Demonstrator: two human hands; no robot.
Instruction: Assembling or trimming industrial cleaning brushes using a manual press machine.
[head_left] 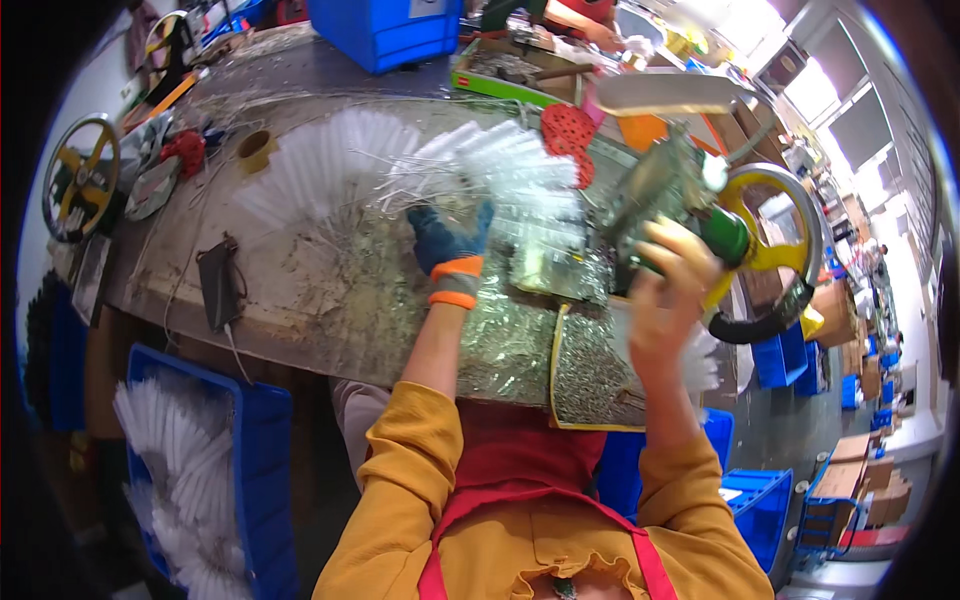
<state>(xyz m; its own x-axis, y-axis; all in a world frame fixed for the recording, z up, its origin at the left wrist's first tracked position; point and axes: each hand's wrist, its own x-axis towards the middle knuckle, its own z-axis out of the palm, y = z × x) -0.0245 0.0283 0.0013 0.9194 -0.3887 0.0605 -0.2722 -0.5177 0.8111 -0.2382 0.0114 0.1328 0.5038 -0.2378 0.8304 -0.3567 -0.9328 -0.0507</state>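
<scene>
On the workbench, my left hand [447,240] wears a blue glove with a grey and orange cuff. Its thumb and fingers are spread beside the wire stems of a fanned row of white, brush-like pieces [515,170]. I see nothing held in it. A second fan of the same white pieces [325,165] lies to its left. My bare right hand [675,280] is raised in front of the bench machine [665,180], near its green part [724,236]. Motion smears its fingers, so whether it grips anything is unclear.
A yellow-spoked handwheel [770,250] stands right of the machine. A yellow-edged tray of small metal bits [598,370] sits at the bench's front edge. Lower left, a blue crate [262,470] holds more white pieces. Another blue crate [385,35] stands at the back.
</scene>
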